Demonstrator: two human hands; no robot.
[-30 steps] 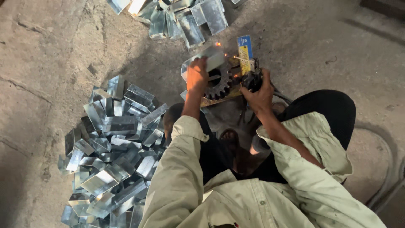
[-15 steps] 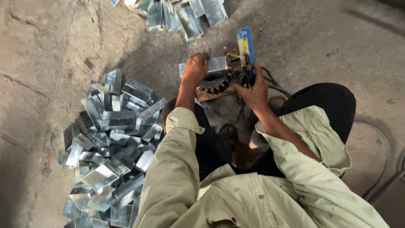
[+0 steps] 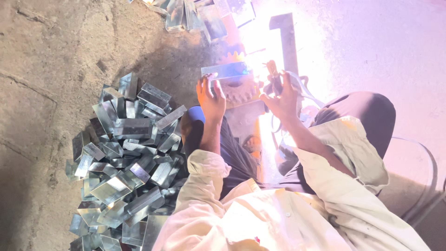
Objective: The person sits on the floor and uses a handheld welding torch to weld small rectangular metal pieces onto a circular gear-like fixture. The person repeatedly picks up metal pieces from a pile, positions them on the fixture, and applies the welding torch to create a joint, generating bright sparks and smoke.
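hands: 2 | left hand (image 3: pixel 211 100) on 1 metal piece (image 3: pixel 226 71) | right hand (image 3: pixel 280 97) gripping 1 torch (image 3: pixel 275 79)

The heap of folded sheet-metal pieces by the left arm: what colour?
Shiny silver-grey heap of folded sheet-metal pieces; head view.

Taking the toothed gear (image 3: pixel 239 90) as your landmark: your left hand (image 3: pixel 211 100) is pressing on the metal strip (image 3: pixel 226 71) lying across it, and your right hand (image 3: pixel 278 95) is gripping a dark tool just right of it, so both flanks are being blocked. Left of the gear, a pile of folded metal pieces (image 3: pixel 123 153) is crowding the floor (image 3: pixel 42 69). Above it, more metal pieces (image 3: pixel 200 16) are lying. Bare floor is remaining open at upper left. Right of the gear, glare is hiding the ground.
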